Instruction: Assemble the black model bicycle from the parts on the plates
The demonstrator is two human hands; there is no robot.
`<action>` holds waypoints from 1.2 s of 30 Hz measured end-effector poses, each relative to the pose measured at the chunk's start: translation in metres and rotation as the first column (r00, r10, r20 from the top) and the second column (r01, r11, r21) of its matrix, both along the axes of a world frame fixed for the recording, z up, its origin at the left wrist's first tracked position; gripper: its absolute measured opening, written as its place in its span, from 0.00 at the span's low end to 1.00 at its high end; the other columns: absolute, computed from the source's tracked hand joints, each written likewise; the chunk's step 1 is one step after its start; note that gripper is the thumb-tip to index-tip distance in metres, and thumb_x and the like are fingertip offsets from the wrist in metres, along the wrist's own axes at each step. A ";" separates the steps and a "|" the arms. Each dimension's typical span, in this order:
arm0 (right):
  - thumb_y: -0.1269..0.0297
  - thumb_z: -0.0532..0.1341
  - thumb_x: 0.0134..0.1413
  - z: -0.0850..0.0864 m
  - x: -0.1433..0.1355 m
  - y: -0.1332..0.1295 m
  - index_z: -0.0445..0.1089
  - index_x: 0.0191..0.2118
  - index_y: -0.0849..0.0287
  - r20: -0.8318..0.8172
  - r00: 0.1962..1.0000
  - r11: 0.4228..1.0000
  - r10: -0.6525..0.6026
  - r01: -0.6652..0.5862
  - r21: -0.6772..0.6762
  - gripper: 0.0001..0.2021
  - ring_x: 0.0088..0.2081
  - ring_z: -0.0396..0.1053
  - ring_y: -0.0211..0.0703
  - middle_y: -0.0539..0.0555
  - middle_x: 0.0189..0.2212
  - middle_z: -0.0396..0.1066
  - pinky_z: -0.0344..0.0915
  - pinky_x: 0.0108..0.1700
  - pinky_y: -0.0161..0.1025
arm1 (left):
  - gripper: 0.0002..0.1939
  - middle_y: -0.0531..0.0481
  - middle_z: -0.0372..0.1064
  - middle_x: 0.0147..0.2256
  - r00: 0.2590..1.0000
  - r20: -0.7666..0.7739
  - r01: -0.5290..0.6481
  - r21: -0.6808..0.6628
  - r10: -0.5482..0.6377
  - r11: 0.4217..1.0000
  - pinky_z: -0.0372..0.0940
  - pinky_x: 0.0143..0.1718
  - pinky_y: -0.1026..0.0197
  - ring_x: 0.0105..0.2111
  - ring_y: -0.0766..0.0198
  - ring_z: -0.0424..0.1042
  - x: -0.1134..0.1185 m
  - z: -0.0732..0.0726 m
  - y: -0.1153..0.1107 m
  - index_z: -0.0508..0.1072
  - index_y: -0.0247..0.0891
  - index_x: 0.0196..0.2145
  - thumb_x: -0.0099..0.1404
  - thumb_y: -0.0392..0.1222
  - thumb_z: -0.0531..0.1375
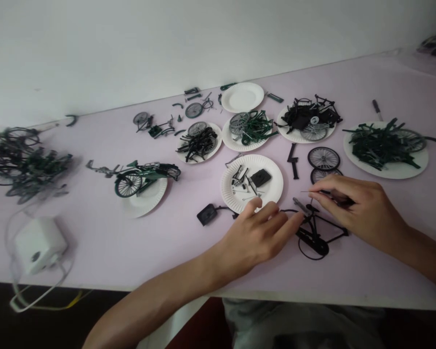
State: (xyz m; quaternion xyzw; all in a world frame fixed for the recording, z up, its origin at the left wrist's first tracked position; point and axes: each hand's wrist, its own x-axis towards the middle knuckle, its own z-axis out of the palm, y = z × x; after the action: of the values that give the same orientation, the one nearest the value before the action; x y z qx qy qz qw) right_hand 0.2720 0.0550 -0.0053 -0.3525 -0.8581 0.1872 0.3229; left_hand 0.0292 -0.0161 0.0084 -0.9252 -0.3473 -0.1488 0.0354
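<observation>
readable text: nothing I can make out, tbh | white box (49, 237), lower left of frame: dark spot (36, 256) on its side, might be a logo but too blurry to call | brands, numbers, signs: same deal, none legible anywhere

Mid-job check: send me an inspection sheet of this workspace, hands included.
Surface: pale pinkish table, many parts spread across it.
Job's things: black bicycle frame between the hands; loose wheels beyond it.
Clutter: paper plate of small parts; other plates heaped with parts; greenish model bicycle on a plate; dark pile at far left, blurred.
Hands: right hand pinches a thin pin; left hand beside the frame, grip unclear.
Cables: white cable by the white box, hanging past the near edge.
Surroundings: pale wall behind.
</observation>
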 end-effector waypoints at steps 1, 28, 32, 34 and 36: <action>0.71 0.64 0.65 0.000 0.000 0.000 0.72 0.42 0.51 0.000 1.000 1.000 0.001 -0.001 0.001 0.05 0.33 0.77 0.41 0.48 0.35 0.79 0.73 0.36 0.40 | 0.15 0.49 0.78 0.39 1.000 -0.009 -0.011 0.003 0.011 1.000 0.53 0.44 0.55 0.40 0.60 0.70 -0.001 0.000 0.000 0.67 0.28 0.58 0.77 0.27 0.52; 0.71 0.63 0.65 0.007 0.000 -0.001 0.73 0.42 0.53 0.006 1.000 1.000 0.022 -0.022 0.021 0.05 0.33 0.76 0.40 0.49 0.35 0.79 0.73 0.34 0.39 | 0.11 0.48 0.74 0.35 0.975 -0.222 0.045 0.126 -0.016 0.991 0.63 0.40 0.58 0.33 0.62 0.69 -0.012 0.014 0.003 0.70 0.28 0.50 0.75 0.24 0.50; 0.72 0.64 0.64 0.007 -0.001 -0.001 0.73 0.42 0.54 -0.013 1.000 0.999 0.018 -0.017 0.030 0.05 0.33 0.77 0.40 0.50 0.36 0.79 0.73 0.35 0.37 | 0.12 0.45 0.75 0.39 0.985 -0.170 0.018 0.100 -0.001 0.995 0.64 0.41 0.55 0.37 0.59 0.70 -0.024 0.022 0.007 0.68 0.26 0.53 0.76 0.26 0.51; 0.72 0.64 0.64 0.007 -0.001 -0.002 0.73 0.42 0.53 -0.018 1.000 0.999 0.015 -0.015 0.030 0.06 0.33 0.77 0.40 0.49 0.36 0.79 0.73 0.34 0.37 | 0.10 0.44 0.74 0.39 0.991 -0.131 0.015 0.077 -0.005 0.997 0.64 0.41 0.54 0.38 0.57 0.70 -0.030 0.022 0.009 0.70 0.28 0.52 0.75 0.27 0.53; 0.72 0.63 0.64 0.007 -0.001 -0.002 0.73 0.42 0.52 -0.019 1.000 0.999 0.012 -0.012 0.030 0.06 0.32 0.77 0.40 0.49 0.35 0.79 0.73 0.34 0.38 | 0.10 0.44 0.74 0.40 0.995 -0.091 0.030 -0.008 -0.031 1.000 0.64 0.41 0.54 0.39 0.57 0.70 -0.036 0.020 0.012 0.70 0.29 0.50 0.75 0.28 0.54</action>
State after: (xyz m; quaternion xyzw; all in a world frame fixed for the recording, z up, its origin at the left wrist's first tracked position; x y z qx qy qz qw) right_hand 0.2715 0.0529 0.0017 -0.3406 -0.8597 0.1798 0.3354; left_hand -0.0067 -0.0038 0.0287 -0.9363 -0.3316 -0.1060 0.0458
